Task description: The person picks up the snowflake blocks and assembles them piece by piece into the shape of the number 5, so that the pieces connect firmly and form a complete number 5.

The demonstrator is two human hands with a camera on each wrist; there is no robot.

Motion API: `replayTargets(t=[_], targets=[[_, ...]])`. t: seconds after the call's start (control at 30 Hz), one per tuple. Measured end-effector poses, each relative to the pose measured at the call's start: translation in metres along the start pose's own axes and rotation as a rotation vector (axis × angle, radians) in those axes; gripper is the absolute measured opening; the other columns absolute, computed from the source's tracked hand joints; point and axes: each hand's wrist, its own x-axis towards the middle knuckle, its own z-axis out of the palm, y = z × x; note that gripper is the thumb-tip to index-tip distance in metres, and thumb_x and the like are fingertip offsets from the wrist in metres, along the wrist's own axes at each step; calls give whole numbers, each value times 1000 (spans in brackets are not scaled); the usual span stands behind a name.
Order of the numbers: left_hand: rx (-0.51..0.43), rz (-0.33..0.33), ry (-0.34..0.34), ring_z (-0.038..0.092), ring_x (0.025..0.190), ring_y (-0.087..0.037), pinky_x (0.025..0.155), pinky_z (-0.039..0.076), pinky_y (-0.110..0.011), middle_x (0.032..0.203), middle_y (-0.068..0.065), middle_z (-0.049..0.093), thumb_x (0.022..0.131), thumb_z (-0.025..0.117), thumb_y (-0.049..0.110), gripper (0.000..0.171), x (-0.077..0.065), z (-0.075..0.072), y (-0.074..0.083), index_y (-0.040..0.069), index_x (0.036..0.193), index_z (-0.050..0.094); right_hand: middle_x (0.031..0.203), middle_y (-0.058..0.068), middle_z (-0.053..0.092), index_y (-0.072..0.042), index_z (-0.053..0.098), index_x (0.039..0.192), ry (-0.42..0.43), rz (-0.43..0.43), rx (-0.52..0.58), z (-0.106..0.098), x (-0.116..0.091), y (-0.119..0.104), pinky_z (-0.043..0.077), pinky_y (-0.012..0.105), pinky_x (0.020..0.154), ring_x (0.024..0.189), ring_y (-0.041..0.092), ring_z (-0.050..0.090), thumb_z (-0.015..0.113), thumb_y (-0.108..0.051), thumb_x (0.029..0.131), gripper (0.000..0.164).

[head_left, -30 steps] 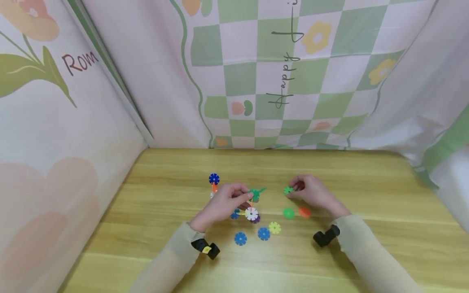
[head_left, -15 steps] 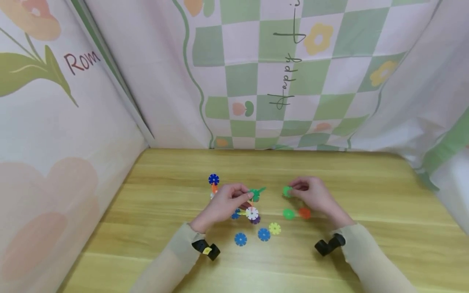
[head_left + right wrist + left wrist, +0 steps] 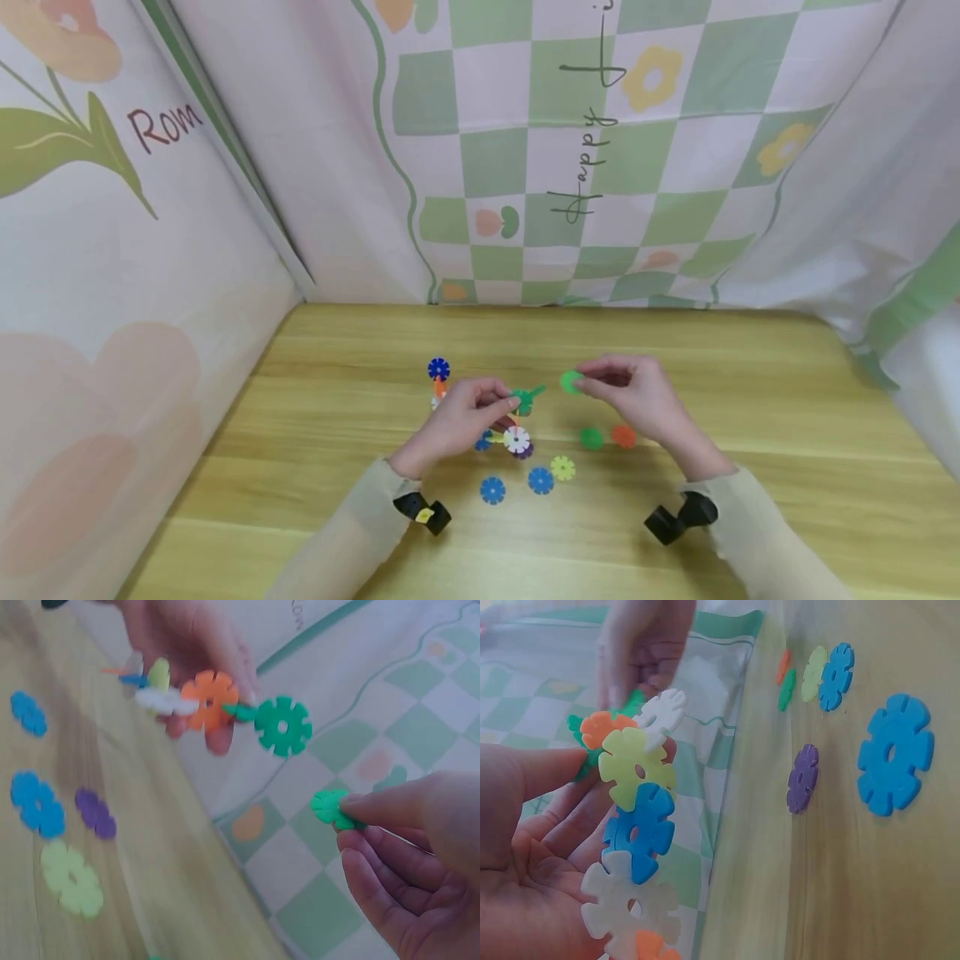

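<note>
Woodgrain tabletop (image 3: 757,367) | left hand (image 3: 467,414): disc chain (image 3: 651,825) | right hand (image 3: 643,396): notched disc (image 3: 328,808)

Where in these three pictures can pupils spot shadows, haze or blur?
Head view: soft shadows on the table; left wrist view: washed-out haze, the right hand blurred; right wrist view: hazy too, the left hand soft.

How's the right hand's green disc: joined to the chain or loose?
Loose: a visible gap separates the green disc from the linked chain.
</note>
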Motion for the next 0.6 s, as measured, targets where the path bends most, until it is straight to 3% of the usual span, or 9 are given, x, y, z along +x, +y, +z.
replayTargets(t=[0.17, 0.3, 0.6], targets=[[-2, 10, -7, 71, 78, -17, 71, 60, -30, 89, -7, 72, 105, 60, 16, 15, 0, 1, -3, 4, 101, 68, 103, 4, 75, -8, 76, 113, 11, -53, 28, 5, -2, -15, 60, 30, 75, 92, 31, 71, 76, -21, 95, 22], [-7, 15, -14, 71, 77, -16, 71, 60, -30, 90, -7, 72, 105, 60, 15, 14, 0, 1, -4, 4, 101, 69, 103, 5, 75, -7, 76, 111, 3, -84, 46, 10, -2, -19, 60, 30, 73, 89, 31, 71, 76, -17, 95, 19], [-1, 20, -24, 71, 78, -16, 71, 61, -31, 89, -3, 72, 105, 60, 14, 14, 0, 2, -2, 5, 102, 69, 105, 5, 74, -8, 76, 112, -25, -64, 73, 15, 0, -22, 60, 32, 76, 91, 30, 71, 75, -20, 96, 20]])
